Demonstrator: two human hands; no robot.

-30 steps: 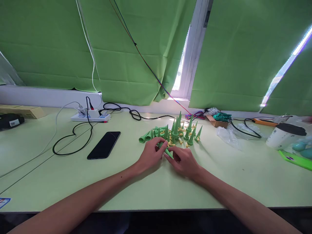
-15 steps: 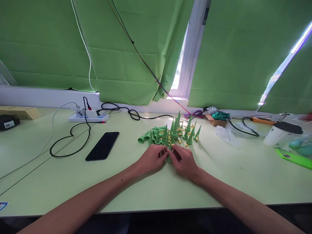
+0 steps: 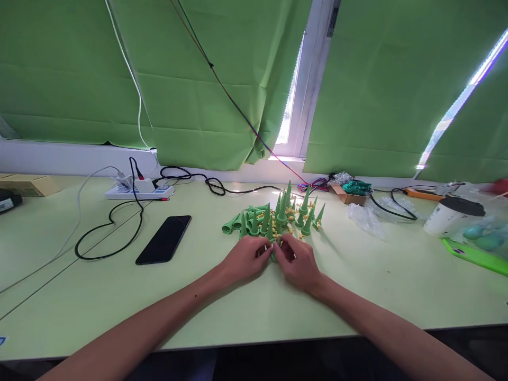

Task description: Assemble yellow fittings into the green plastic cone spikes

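My left hand [image 3: 248, 256] and my right hand [image 3: 298, 261] meet near the middle of the table, fingertips pinched round one green plastic spike [image 3: 273, 258]. Most of that spike is hidden by the fingers; its green base shows below them. Just beyond my hands, several similar pointed green spikes [image 3: 281, 214] stand upright on flared bases. To their left, more hollow green spikes [image 3: 229, 227] lie on their sides in a pile. Small yellowish pieces [image 3: 291, 229] are scattered among the standing spikes, too small to make out well.
A black phone [image 3: 163, 241] lies left of my arms, near a white power strip [image 3: 138, 189] with looping cables. On the right are clear plastic bags [image 3: 367, 220], a small cardboard box [image 3: 349, 196], a lidded cup [image 3: 452, 216] and a bright green phone case [image 3: 474, 255].
The camera view has shifted slightly, so the scene sits a little further left. Both hands keep nearly the same pinch on the green spike.
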